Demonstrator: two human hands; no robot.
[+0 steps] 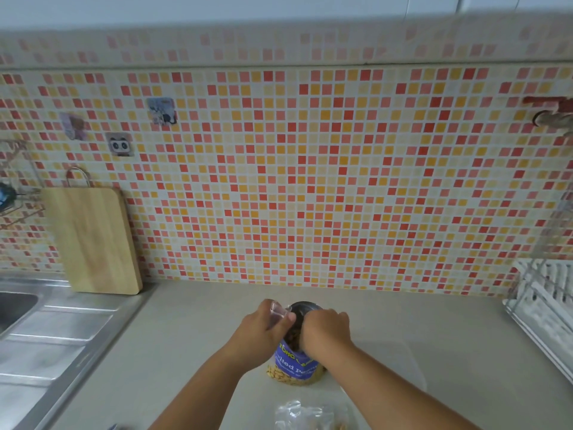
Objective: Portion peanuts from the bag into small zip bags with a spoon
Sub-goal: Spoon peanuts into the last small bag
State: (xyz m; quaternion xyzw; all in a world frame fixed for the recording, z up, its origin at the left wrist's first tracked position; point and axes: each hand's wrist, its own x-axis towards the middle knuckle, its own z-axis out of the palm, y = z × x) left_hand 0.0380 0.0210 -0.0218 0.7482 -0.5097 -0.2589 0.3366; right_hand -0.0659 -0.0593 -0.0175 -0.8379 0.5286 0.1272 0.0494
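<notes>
At the near edge of the pale counter (186, 352), a crumpled zip bag (305, 414) lies between the person's forearms, with some pale nuts showing at its lower right. Just beyond it the blue peanut bag (296, 366) stands upright. Its label partly reads "Salted", and its silver-lined mouth is open at the top with dark nuts visible inside. The left hand (263, 328) is at the left of that mouth, thumb and fingers pinching a small clear zip bag (279, 310) that sticks up above the knuckles. The right hand (325, 332) sits over the right side of the mouth with its fingers curled downward; I cannot tell whether they hold a spoon, since the hand hides what is beneath it. Farther left, a steel sink (46, 321) with a ribbed drainer borders the counter, and a wooden cutting board (93, 240) leans against the wall behind it. At the right edge stands a white dish rack (545, 299). Behind everything rises a mosaic tile wall (310, 181) in red, orange and cream, with small stickers (119, 144) at its upper left.
</notes>
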